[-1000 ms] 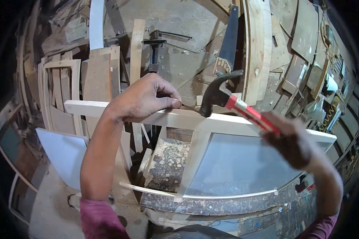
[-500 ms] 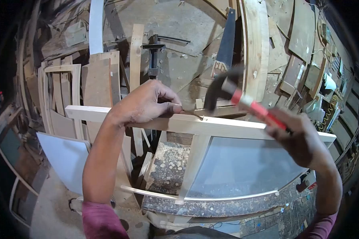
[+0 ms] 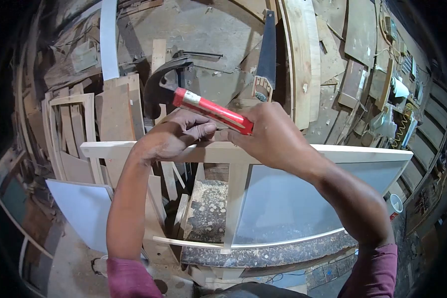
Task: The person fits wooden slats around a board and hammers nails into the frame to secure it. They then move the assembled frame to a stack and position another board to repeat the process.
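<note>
A claw hammer (image 3: 211, 110) with a red and white handle is gripped in my right hand (image 3: 273, 131). Its dark head points to the upper left, raised above my left hand (image 3: 181, 133). My left thumb and fingers are pinched together at the top rail of a pale wooden frame (image 3: 357, 151); whatever they may hold is too small to make out. The fingertips of both hands meet or nearly meet over the rail. A greyish-blue panel (image 3: 303, 198) fills the right section of the frame, while the left section is open.
Beneath the frame lies a speckled bench (image 3: 268, 257). A handsaw (image 3: 266, 49) stands beyond the rail, left of tall planks (image 3: 300, 59). A white board (image 3: 82, 213) and a small wooden frame (image 3: 89, 119) lean at left. A paint-marked cup (image 3: 395, 203) stands at right.
My right hand has brought the hammer leftward, from above the rail's middle to beside my left hand, and its head has risen over that hand. My left hand stays at the rail.
</note>
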Demonstrator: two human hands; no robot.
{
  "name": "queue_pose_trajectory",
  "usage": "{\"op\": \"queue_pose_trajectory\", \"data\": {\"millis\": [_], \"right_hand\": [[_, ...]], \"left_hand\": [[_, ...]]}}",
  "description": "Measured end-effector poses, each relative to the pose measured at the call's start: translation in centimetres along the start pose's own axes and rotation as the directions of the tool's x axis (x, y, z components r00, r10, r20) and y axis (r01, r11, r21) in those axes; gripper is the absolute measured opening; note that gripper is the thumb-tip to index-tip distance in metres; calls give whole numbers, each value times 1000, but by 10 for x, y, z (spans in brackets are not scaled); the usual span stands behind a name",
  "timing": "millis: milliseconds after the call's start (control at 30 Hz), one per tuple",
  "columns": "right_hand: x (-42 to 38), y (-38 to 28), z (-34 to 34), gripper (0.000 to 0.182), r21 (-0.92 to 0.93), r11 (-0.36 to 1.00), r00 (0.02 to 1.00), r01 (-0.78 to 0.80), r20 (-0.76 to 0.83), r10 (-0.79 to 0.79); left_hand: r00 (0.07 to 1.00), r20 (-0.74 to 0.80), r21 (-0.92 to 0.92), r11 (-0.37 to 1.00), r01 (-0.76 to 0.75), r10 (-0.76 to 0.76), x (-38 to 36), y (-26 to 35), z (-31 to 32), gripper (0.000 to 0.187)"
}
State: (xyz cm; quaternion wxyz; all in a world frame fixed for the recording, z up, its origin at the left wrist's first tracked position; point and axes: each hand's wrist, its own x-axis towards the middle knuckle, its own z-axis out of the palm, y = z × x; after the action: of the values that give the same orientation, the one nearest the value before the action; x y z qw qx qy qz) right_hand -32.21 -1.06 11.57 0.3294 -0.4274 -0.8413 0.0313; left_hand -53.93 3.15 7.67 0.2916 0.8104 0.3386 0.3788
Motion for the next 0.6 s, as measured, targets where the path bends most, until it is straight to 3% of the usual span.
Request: {"op": "queue_pose_trajectory", "data": {"millis": [67,133,167,200,233,267,333,367,400,467,500,600], "right_hand": [[0,2,-2,31,-33,999,1000,-1,-3,1],[-5,2,-16,32,-9,998,997,-55,-58,54],[-11,2,-29,31,-77,995,992,-60,-112,51],[-22,-4,-46,31,-55,974,970,-221,-117,214],[-34,3,-57,31,-58,981,959,-185,-230,167],[-49,17,-79,30,-108,974,959,-197,-226,169],[-90,45,-108,34,-127,946,884,-300,-409,225],[-115,42,-123,34,-138,910,835,-391,-470,288],[-147,69,-141,33,106,946,830,-307,-457,321],[-213,94,-159,30,2,891,710,-454,-604,363],[-250,114,-166,28,100,870,638,-484,-640,428],[-387,189,-177,24,377,740,441,-557,-621,648]], "left_hand": [[999,1,-93,995,38,-38,3,-1,1,26],[993,102,-23,998,-62,64,6,2,-4,19],[996,89,42,999,20,-24,5,3,-3,29],[993,113,28,999,21,-24,3,9,-2,29],[987,158,91,996,-6,-8,1,16,-1,36],[978,209,150,988,-42,10,1,19,2,44],[977,213,394,913,-108,24,6,12,7,55],[977,208,468,882,-61,-42,5,20,12,51],[965,256,451,889,-76,-47,10,17,13,50],[939,276,441,895,66,-206,17,26,21,51],[921,276,358,919,165,-273,19,26,29,55],[943,282,462,886,30,-179,40,50,81,61]]}}
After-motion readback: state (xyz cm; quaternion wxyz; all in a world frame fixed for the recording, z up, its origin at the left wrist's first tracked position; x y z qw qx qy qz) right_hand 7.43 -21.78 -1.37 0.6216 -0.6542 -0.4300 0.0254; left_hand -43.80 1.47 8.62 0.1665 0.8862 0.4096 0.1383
